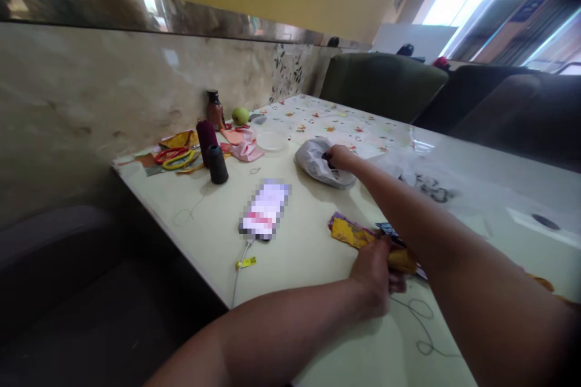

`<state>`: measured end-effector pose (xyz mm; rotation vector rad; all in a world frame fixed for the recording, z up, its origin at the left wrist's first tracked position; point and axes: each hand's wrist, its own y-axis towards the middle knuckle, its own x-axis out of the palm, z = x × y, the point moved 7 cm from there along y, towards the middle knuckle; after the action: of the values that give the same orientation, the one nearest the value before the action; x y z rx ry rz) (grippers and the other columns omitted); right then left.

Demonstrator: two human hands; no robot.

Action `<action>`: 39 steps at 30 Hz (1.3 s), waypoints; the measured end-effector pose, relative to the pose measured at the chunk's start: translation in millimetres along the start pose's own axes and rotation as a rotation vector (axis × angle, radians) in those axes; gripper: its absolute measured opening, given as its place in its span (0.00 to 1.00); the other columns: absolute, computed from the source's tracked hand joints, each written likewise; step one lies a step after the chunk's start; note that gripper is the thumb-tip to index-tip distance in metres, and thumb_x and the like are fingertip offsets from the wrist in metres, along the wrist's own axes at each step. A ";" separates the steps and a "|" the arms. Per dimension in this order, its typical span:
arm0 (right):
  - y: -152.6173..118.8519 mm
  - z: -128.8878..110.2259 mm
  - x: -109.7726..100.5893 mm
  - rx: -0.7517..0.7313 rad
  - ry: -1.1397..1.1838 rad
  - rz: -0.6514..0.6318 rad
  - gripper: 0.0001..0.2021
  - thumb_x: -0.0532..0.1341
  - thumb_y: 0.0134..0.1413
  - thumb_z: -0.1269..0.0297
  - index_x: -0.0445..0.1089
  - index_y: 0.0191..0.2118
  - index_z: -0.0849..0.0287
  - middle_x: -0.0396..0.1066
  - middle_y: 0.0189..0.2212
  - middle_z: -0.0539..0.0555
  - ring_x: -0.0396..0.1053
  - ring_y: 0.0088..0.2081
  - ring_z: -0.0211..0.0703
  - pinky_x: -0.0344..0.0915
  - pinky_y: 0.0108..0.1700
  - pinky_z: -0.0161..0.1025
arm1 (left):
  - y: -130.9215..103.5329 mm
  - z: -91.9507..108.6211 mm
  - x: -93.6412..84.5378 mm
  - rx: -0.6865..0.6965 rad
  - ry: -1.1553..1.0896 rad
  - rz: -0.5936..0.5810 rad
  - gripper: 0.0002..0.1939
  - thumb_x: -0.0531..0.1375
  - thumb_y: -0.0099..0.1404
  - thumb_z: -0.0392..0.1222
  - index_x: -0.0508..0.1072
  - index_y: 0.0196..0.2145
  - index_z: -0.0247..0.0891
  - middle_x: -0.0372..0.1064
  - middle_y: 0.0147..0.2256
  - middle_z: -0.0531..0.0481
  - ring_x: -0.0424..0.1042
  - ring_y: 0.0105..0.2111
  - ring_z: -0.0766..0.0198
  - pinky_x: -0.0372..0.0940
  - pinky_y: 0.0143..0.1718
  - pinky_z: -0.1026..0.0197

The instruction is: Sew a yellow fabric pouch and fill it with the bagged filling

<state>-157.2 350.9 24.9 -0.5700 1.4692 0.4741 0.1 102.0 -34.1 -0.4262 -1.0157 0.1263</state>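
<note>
My left hand (pixel 374 272) is closed on a strip of yellow patterned cloth (pixel 349 234) just above the table, with a purple edge showing at its far end. A dark blue printed piece (pixel 385 229) lies against the cloth, partly covered by my right forearm. My right hand (pixel 341 158) reaches across to a whitish plastic bag (pixel 315 160), its fingers bent down into the bag's mouth. Something dark shows at those fingertips, too small to name. From below my left hand a loose dark thread (pixel 420 314) curls over the table.
A phone (pixel 267 208) on a white cable (pixel 236 281) lies left of my hands. Farther back stand a dark thread spool (pixel 218 166), a maroon spool (pixel 206 142), scissors (pixel 179 160), pink cloth (pixel 247 150), a brown bottle (pixel 215 112) and a green fruit (pixel 240 115). A clear bag (pixel 426 184) lies right.
</note>
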 end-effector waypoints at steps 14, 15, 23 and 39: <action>-18.3 2.8 -4.7 -0.039 0.072 -0.047 0.13 0.65 0.49 0.76 0.82 0.41 0.62 0.80 0.40 0.60 0.76 0.43 0.50 0.68 0.46 0.37 | 5.7 -1.4 -2.0 0.021 0.018 -0.019 0.14 0.60 0.59 0.51 0.62 0.29 0.40 0.55 0.19 0.58 0.44 0.13 0.75 0.36 0.18 0.65; -19.6 2.6 -6.9 -0.040 0.096 -0.028 0.13 0.65 0.49 0.77 0.82 0.40 0.63 0.80 0.40 0.60 0.76 0.43 0.50 0.68 0.47 0.37 | 5.6 -1.2 -1.9 0.020 0.020 -0.018 0.13 0.60 0.59 0.50 0.62 0.29 0.40 0.55 0.19 0.58 0.44 0.13 0.75 0.35 0.18 0.66; -30.5 17.4 -29.4 0.065 0.416 0.160 0.05 0.66 0.52 0.75 0.78 0.35 0.65 0.75 0.24 0.52 0.71 0.28 0.39 0.68 0.35 0.33 | 5.5 -1.4 -2.0 0.002 0.015 0.000 0.12 0.59 0.61 0.49 0.62 0.30 0.39 0.56 0.19 0.58 0.44 0.13 0.75 0.36 0.16 0.67; -58.0 29.4 -30.3 0.159 1.009 0.169 0.07 0.72 0.46 0.74 0.74 0.29 0.65 0.69 0.17 0.50 0.69 0.21 0.38 0.75 0.29 0.39 | 1.8 6.1 0.5 0.008 -0.039 0.008 0.12 0.59 0.65 0.48 0.62 0.30 0.38 0.56 0.20 0.58 0.45 0.13 0.75 0.37 0.16 0.68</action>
<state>-99.8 325.2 59.6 -0.5857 2.5055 0.1780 -4.6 105.5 -31.6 -0.4216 -1.0521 0.1464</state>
